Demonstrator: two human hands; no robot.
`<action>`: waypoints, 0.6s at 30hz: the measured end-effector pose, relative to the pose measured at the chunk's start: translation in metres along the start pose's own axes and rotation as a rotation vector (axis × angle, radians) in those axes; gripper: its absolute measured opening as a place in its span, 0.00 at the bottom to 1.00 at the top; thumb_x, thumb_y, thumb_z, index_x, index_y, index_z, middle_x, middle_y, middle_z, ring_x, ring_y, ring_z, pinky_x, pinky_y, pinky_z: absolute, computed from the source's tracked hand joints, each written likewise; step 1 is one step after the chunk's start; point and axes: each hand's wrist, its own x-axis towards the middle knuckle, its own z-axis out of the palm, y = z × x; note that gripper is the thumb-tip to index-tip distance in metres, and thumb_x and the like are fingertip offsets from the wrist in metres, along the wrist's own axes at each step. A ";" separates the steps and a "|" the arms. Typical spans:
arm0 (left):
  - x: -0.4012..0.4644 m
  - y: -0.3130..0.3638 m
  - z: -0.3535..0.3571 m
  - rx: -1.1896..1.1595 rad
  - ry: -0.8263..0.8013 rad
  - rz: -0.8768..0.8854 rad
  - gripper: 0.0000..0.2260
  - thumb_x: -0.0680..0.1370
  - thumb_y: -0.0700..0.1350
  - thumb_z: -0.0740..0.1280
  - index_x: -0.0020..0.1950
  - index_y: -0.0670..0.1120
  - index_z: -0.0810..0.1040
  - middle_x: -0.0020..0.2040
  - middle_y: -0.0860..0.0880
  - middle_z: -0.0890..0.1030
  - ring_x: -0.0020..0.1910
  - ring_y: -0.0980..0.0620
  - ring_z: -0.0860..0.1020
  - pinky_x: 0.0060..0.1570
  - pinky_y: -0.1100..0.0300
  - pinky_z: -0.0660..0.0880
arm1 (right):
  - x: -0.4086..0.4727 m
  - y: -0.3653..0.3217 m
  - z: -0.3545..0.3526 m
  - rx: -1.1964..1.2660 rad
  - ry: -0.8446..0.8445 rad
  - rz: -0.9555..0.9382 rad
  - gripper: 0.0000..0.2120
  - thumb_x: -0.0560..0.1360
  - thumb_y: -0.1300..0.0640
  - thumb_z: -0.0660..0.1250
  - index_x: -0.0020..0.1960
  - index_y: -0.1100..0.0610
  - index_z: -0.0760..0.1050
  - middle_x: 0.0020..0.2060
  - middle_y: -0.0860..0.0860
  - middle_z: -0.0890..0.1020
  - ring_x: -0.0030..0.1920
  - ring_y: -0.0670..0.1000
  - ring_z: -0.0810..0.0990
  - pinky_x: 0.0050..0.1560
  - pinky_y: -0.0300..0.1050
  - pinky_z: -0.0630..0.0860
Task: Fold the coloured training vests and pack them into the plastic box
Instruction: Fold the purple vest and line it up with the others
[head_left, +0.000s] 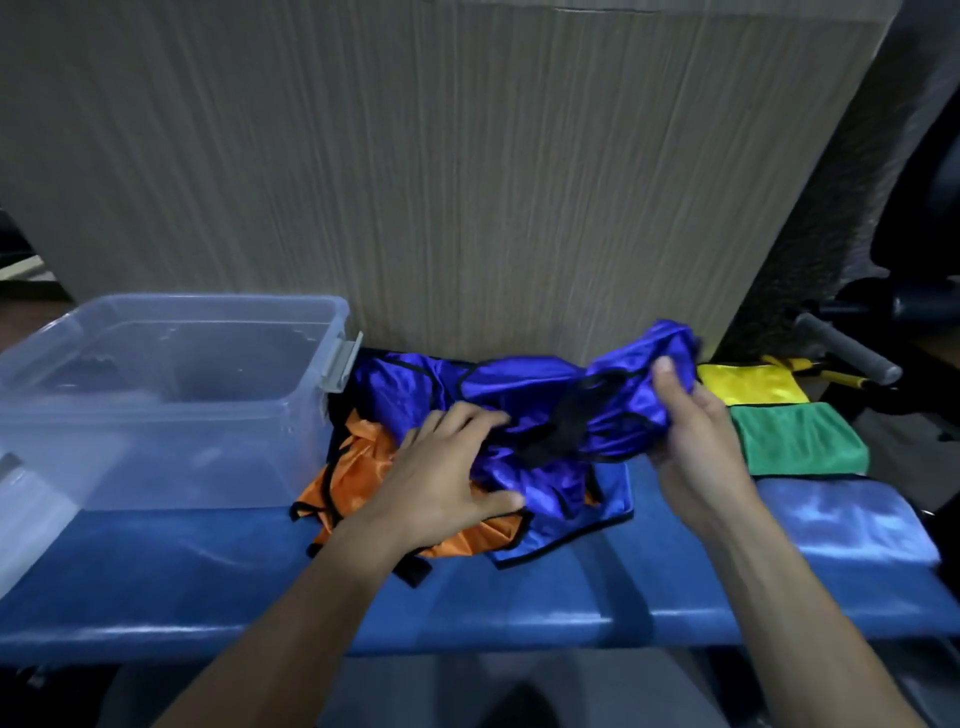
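A crumpled purple vest (524, 395) with black trim lies across the middle of the blue bench. My right hand (691, 441) grips its bunched right end and holds it raised. My left hand (441, 467) grips the vest's lower left part, fingers dug into the cloth. Under it lie an orange vest (358, 473) and a lighter blue vest (608, 509). The clear plastic box (171, 395) stands open at the left, with nothing coloured inside.
A yellow cloth (748, 384) and a green one (800, 441) lie folded at the right of the blue bench (519, 597). A grey-handled tool (847, 343) sits behind them. A wood-grain panel (467, 182) rises directly behind the bench.
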 end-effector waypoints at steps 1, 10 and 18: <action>-0.001 -0.006 0.003 0.073 -0.051 -0.034 0.36 0.70 0.67 0.71 0.74 0.57 0.67 0.67 0.57 0.68 0.66 0.51 0.70 0.66 0.48 0.69 | 0.002 -0.007 -0.010 0.072 0.050 0.041 0.14 0.82 0.49 0.63 0.57 0.58 0.80 0.56 0.60 0.83 0.51 0.55 0.83 0.60 0.54 0.79; -0.005 -0.020 -0.008 -0.064 0.086 -0.054 0.12 0.76 0.57 0.60 0.50 0.54 0.79 0.48 0.56 0.83 0.51 0.51 0.78 0.54 0.48 0.75 | 0.007 -0.002 -0.082 -0.562 0.345 0.188 0.47 0.58 0.13 0.57 0.46 0.56 0.83 0.48 0.56 0.87 0.54 0.61 0.83 0.61 0.58 0.76; -0.024 0.053 -0.006 -0.545 -0.450 0.137 0.08 0.80 0.45 0.71 0.59 0.48 0.81 0.53 0.53 0.85 0.55 0.59 0.82 0.60 0.57 0.77 | -0.018 0.011 -0.042 -1.010 -0.035 -0.145 0.16 0.74 0.40 0.71 0.50 0.52 0.79 0.48 0.48 0.83 0.52 0.49 0.82 0.57 0.48 0.76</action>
